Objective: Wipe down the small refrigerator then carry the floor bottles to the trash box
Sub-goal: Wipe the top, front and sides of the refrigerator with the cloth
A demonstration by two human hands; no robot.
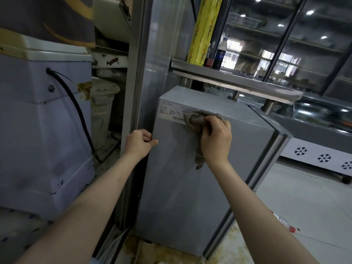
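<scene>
I note my left hand curled round the rear left edge of the small refrigerator, steadying it; the cabinet looks rigid and heavy, so I judge that edge a sound place to brace. The refrigerator stands on the floor under a steel shelf, its side panel facing me. My right hand grips a grey rag bunched against the upper panel beside the rating label; the rag is soft and limp, its tail hanging free. The painted panel looks smooth, likely slippery. Far right, one plastic bottle lies on the floor: light, crushable, best taken round the body.
</scene>
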